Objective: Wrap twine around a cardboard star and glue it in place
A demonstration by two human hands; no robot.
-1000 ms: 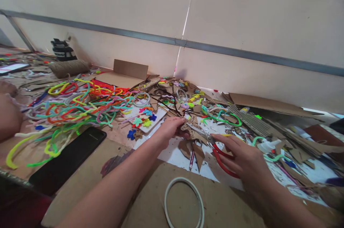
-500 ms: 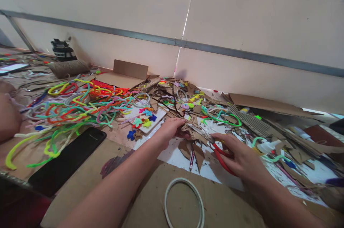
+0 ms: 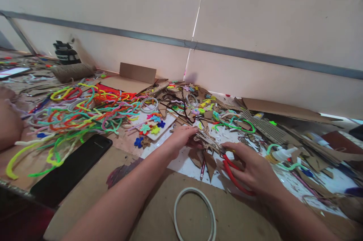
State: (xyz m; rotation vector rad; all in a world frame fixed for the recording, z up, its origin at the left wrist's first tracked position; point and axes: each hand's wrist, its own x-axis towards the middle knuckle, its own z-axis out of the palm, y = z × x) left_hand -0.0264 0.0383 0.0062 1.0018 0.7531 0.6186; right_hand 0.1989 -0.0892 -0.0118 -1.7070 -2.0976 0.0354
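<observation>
Near the middle of the table, my left hand (image 3: 183, 139) is closed around a small brown cardboard piece (image 3: 207, 139) that looks trimmed with twine. My right hand (image 3: 252, 163) grips red-handled scissors (image 3: 232, 171), with the fingers in the handle loops. The scissor blades reach left to the cardboard piece; exactly where they meet it is hard to make out. Below the hands, a pencil (image 3: 202, 169) lies between pointed cardboard scraps (image 3: 210, 165) on a white sheet (image 3: 181, 163). A pale ring (image 3: 176, 210) rests on the cardboard in front of me.
Tangled pipe cleaners (image 3: 82, 112) and a black phone (image 3: 73, 169) are at left, near another person's arm (image 3: 10, 123). Felt flowers (image 3: 150, 127) lie left of my hands. A glue bottle (image 3: 282, 154) and cardboard strips (image 3: 269, 129) are at right. A white panel (image 3: 113, 2) stands behind.
The scissor handles have spread wider apart and dropped slightly as my right hand opens them. The cardboard piece has tilted a little in my left hand.
</observation>
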